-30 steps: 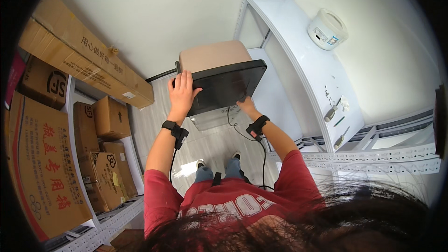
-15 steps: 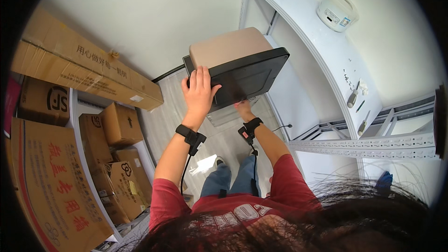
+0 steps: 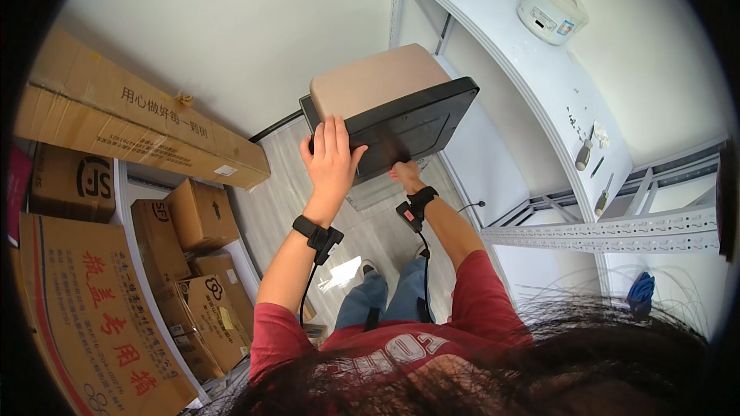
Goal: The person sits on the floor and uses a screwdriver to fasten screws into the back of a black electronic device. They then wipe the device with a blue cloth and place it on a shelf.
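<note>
A beige box-shaped body (image 3: 378, 77) with a black base is tipped over in front of me, its black underside (image 3: 412, 135) facing me. I cannot tell what kind of thing it is. My left hand (image 3: 333, 156) grips its near left black edge, fingers over the rim and thumb spread against the underside. By the lower part of that underside, my right hand (image 3: 405, 173) is closed with curled fingers; anything in it is too small or hidden to make out. Beneath the tipped body, a pale see-through surface (image 3: 378, 192) shows in part.
Cardboard boxes (image 3: 202, 212) fill shelves on the left, with a long carton (image 3: 146, 119) above. On the right, a white shelf (image 3: 493, 19) bears a white rice cooker (image 3: 552, 9), screwdrivers (image 3: 584, 156) and scattered small dark pieces. A black cable (image 3: 470, 206) ends near the right shelf.
My right hand has shifted slightly up, its fingers more curled. The left hand keeps its hold on the black edge. The whole view has shifted a little; the tipped body stays in place.
</note>
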A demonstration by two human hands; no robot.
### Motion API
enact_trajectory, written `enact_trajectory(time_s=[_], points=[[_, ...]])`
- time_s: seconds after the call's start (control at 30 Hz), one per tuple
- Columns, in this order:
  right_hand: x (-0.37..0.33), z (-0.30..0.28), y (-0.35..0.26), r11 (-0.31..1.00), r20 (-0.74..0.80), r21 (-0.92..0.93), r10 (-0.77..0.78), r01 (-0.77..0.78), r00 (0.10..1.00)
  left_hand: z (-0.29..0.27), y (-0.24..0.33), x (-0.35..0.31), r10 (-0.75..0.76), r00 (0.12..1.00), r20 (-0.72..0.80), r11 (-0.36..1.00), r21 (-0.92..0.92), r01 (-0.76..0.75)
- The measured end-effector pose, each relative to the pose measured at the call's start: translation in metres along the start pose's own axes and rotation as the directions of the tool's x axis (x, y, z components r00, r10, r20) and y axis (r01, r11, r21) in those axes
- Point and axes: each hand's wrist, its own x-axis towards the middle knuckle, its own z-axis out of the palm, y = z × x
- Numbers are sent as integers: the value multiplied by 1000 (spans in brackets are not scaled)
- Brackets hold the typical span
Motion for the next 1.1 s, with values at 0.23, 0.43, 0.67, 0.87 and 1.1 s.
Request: enact_trajectory(time_s=[0.23, 0.43, 0.67, 0.87, 1.1], points=[[-9, -11, -8, 996, 51, -72, -44, 48, 998, -10, -3, -3, 5, 997, 75, 1000, -26, -3], [0, -9, -7, 992, 60, -123, 24, -16, 998, -6, 0, -10, -7, 1000, 26, 1000, -4, 7], [22, -5, 5, 995, 136, 25, 91, -95, 987, -6, -6, -3, 21, 999, 29, 998, -56, -20], [16, -1, 0, 992, 148, 39, 115, -122, 982, 25, -26, -70, -270, 950, -156, 944, -238, 229], [7, -1, -4, 993, 167, 34, 106, -113, 980, 99, -26, -191, -467, 767, 440, 802, -153, 577]])
